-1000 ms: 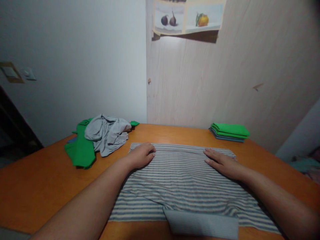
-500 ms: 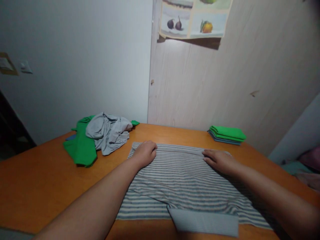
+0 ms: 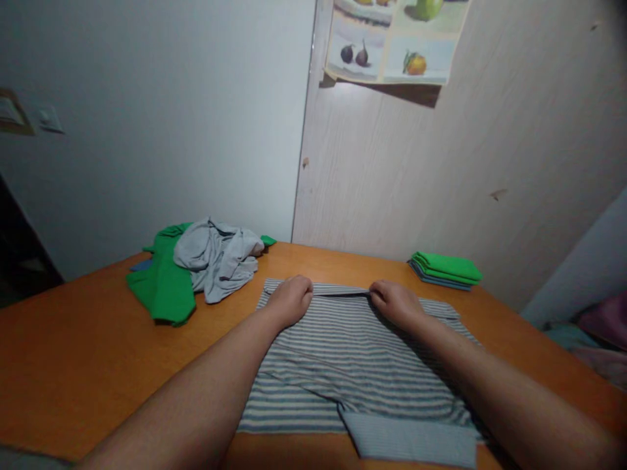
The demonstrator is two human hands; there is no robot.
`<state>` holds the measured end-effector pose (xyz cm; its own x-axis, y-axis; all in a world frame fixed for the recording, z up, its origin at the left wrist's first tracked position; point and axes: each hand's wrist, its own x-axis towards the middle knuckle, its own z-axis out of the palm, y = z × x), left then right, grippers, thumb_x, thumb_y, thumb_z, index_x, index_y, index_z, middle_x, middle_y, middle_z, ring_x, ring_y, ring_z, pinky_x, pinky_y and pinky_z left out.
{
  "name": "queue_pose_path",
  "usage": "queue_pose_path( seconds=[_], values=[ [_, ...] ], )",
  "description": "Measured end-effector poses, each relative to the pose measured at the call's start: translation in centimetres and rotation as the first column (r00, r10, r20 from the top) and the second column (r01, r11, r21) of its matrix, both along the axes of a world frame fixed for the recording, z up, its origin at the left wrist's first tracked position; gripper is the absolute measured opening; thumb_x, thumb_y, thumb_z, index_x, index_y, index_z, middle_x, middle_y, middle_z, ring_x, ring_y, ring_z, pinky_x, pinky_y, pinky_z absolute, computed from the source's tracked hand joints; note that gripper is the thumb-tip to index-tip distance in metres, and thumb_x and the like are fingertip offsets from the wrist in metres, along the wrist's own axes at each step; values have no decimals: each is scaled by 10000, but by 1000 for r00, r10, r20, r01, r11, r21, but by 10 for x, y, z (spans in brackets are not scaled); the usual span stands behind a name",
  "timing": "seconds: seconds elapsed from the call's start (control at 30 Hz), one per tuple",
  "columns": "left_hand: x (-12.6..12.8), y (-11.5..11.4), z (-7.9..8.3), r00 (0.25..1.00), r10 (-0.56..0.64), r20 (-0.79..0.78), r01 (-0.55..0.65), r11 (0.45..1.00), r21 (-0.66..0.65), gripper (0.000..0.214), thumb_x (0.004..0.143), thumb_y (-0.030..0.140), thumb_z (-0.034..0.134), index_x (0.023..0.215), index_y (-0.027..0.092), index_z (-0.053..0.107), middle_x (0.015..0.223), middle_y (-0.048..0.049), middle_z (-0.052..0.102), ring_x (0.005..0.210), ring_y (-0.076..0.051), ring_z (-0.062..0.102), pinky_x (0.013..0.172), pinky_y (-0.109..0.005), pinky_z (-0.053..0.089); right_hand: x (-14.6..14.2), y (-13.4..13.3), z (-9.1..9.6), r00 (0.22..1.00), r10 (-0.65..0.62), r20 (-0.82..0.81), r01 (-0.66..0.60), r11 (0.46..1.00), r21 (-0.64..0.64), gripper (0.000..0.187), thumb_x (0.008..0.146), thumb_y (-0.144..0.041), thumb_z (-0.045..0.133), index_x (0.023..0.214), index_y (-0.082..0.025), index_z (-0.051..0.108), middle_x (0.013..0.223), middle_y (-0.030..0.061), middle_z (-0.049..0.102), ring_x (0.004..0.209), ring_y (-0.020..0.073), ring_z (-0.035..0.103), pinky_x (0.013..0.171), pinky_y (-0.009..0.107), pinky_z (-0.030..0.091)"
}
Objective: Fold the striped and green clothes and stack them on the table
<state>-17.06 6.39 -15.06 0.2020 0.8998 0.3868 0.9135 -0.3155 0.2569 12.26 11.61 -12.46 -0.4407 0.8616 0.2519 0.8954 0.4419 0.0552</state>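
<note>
A striped blue-grey and white shirt [image 3: 343, 352] lies spread on the orange-brown table, with a paler, finely striped band [image 3: 414, 438] at its near edge. At the far edge, my left hand [image 3: 294, 300] is closed on the cloth near the left corner. My right hand [image 3: 394, 303] pinches the same edge right of the middle. Between the two hands that edge is raised a little, with a dark gap of shadow under it. The fingertips of both hands are partly hidden.
Crumpled grey cloth [image 3: 220, 258] and green cloth [image 3: 164, 281] are heaped at the back left of the table [image 3: 73, 352]. A folded stack with green cloth on top [image 3: 448, 266] sits at the back right. Behind the table stands a wall [image 3: 196, 130] with a fruit poster [image 3: 392, 49].
My right hand has moved left along the shirt's far edge and closed on it. The edge between my hands has lifted slightly. My left hand stays near the left corner.
</note>
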Motion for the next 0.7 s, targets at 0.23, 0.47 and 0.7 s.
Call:
queue_pose_path(
  seconds=[0.23, 0.47, 0.7],
  values=[
    [5, -4, 5, 998, 31, -63, -31, 999, -11, 203, 937, 168, 459, 916, 191, 660, 991, -96, 656, 945, -227, 598, 837, -336, 449, 6, -5, 15, 996, 68, 61, -62, 993, -98, 360, 960, -412, 448, 982, -220, 752, 967, 82, 715, 875, 215, 644, 717, 293, 394],
    [8, -14, 18, 984, 58, -169, -47, 997, 66, 194, 920, 221, 469, 928, 172, 657, 1001, -120, 653, 956, -259, 602, 833, -373, 460, -18, -7, 1, 975, 183, -130, -202, 967, -156, 668, 1010, -580, 268, 1405, -135, 572, 1434, 157, 578, 1317, 271, 529, 1084, 360, 386],
    [10, -13, 17, 997, -25, -78, 25, 1000, -8, 363, 1014, 295, 340, 1181, 180, 640, 1231, -121, 669, 1158, -249, 604, 1001, -389, 447, -28, -12, -14, 973, 211, -89, -229, 896, -381, 1000, 914, -793, 223, 1570, -43, 298, 1636, 194, 238, 1522, 303, 209, 1244, 420, 174]
  ],
)
